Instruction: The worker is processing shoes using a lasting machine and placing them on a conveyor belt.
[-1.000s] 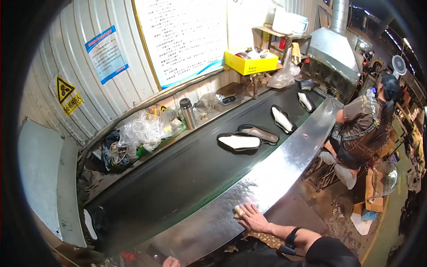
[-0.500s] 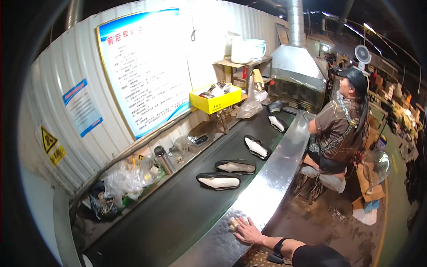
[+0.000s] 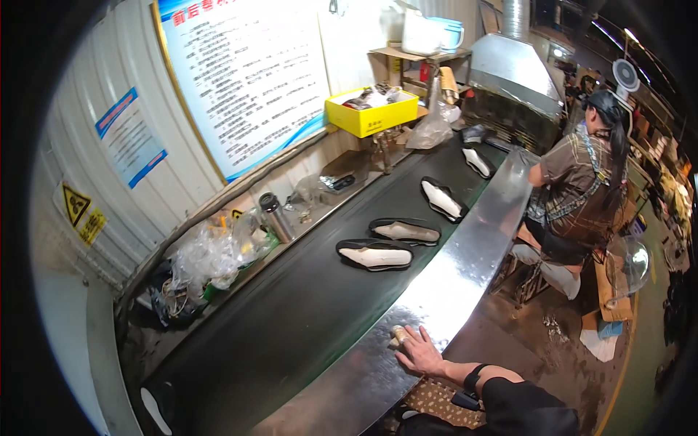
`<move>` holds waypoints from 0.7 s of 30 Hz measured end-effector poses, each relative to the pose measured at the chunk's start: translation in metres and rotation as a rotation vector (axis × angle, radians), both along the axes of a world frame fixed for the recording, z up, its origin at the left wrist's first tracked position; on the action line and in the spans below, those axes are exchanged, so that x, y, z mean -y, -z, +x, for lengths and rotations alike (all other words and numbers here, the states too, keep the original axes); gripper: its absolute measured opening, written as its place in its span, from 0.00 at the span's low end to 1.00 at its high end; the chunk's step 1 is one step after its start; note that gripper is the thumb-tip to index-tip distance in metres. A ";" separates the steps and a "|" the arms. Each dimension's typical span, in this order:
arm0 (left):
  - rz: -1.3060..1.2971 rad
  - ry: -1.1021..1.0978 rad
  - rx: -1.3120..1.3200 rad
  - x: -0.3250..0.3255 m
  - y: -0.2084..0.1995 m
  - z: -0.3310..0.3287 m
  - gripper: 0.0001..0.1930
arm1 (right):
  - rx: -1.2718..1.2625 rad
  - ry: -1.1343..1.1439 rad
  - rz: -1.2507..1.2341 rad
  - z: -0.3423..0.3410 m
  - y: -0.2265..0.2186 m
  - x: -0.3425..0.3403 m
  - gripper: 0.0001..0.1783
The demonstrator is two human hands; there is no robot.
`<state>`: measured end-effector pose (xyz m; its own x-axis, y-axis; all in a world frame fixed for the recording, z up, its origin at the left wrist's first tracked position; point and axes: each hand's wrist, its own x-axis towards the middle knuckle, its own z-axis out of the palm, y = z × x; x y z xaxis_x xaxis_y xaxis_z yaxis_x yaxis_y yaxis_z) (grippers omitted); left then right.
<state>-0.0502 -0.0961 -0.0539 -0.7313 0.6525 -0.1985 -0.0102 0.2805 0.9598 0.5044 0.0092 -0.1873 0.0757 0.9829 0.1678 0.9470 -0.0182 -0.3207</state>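
My right hand [image 3: 419, 352] rests on the shiny metal ledge [image 3: 349, 389] beside the belt, fingers spread. Pale yellowish coverings show on some of its fingertips, and it holds nothing that I can see. A black band circles its wrist. My left hand is out of view. Past the ledge, dark shoes with white or beige insides lie on the dark green conveyor belt [image 3: 269, 341]. The nearest pair is a white-lined shoe [image 3: 374, 256] and a beige-lined shoe [image 3: 404, 231]. Another white-lined shoe [image 3: 440, 198] lies farther along. One more shoe [image 3: 154, 408] is partly visible at the lower left.
A co-worker [image 3: 582, 174] sits along the ledge at right. Near the belt's far end stands a metal hood [image 3: 512, 69]. Along the wall are a yellow box [image 3: 371, 120], a steel flask [image 3: 278, 218] and clear plastic bags [image 3: 214, 254]. Below my arm is a spotted cushion or cloth [image 3: 429, 400].
My view has tilted down, so the scene sits higher in the picture. More of the lower-left shoe shows. The co-worker's head has turned farther away. My right hand stays on the ledge.
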 end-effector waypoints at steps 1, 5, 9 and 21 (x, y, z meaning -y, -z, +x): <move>0.003 -0.007 0.010 0.004 0.000 -0.002 0.23 | 0.004 0.010 -0.027 -0.002 -0.002 0.001 0.33; 0.018 -0.045 0.046 0.018 -0.001 -0.008 0.23 | -0.077 0.005 0.033 -0.005 -0.008 0.004 0.34; 0.030 -0.081 0.078 0.034 -0.004 -0.014 0.23 | -0.044 0.013 -0.030 -0.004 -0.005 0.002 0.37; 0.104 -0.423 0.200 0.185 -0.060 -0.046 0.24 | -0.530 -0.051 0.024 -0.084 -0.045 -0.022 0.29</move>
<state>-0.0965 -0.2807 0.0064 -0.8908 0.3302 -0.3121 -0.2904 0.1145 0.9500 0.4208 0.0309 -0.1425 0.1080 0.9840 0.1418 0.6541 0.0371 -0.7555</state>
